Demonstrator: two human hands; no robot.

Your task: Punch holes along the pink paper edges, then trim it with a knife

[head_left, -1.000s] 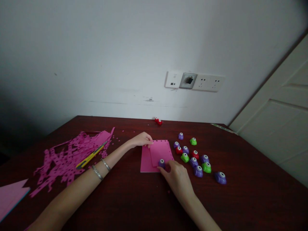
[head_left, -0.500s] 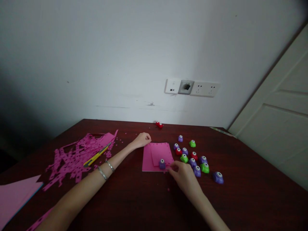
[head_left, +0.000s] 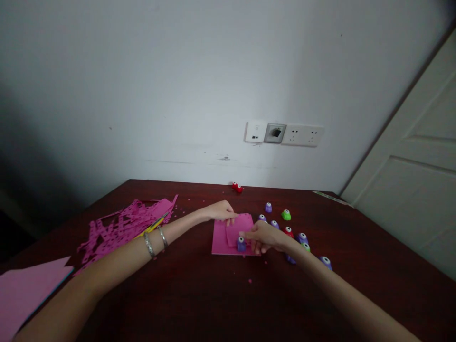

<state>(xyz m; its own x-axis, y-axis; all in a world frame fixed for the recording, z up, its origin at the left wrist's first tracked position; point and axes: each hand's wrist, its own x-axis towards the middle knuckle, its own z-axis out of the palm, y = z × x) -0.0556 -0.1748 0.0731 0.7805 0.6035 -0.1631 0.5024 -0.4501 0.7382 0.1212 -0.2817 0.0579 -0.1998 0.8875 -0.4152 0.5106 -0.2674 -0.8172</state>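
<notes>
A small stack of pink paper sheets [head_left: 221, 240] lies on the dark wooden table [head_left: 199, 294]. My left hand [head_left: 223, 211] rests with curled fingers on the far left corner of the top sheet. My right hand [head_left: 261, 236] lies over the sheet's right side, fingers closed around a small purple paper punch [head_left: 241, 244] that sits on the sheet's near edge. Two bracelets [head_left: 155, 240] circle my left wrist.
Several purple, green and red punches [head_left: 285, 214] are scattered right of the sheets; a red one [head_left: 237, 187] sits by the wall. Pink punched strips [head_left: 121, 225] and a yellow utility knife [head_left: 155, 224] lie at left. A pink sheet [head_left: 28, 285] overhangs the near left edge. A door [head_left: 409, 175] stands at right.
My right hand has moved forward and left over the sheet and closed on the purple punch. My left hand slid slightly right along the far edge. The camera shifted a little.
</notes>
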